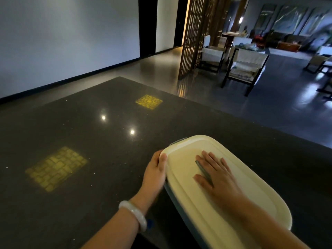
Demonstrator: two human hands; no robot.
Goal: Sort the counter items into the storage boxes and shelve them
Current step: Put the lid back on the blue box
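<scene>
The storage box (175, 196) stands on the dark counter (89, 141), near me on the right. My right hand (215, 174) lies flat on its cream lid (242, 186), fingers straight. My left hand (156, 169) grips the lid's left edge.

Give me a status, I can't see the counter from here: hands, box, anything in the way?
Right hand flat on the cream lid. Left hand grips the storage box at its left edge. Box sits on the dark counter; nothing near it.
</scene>
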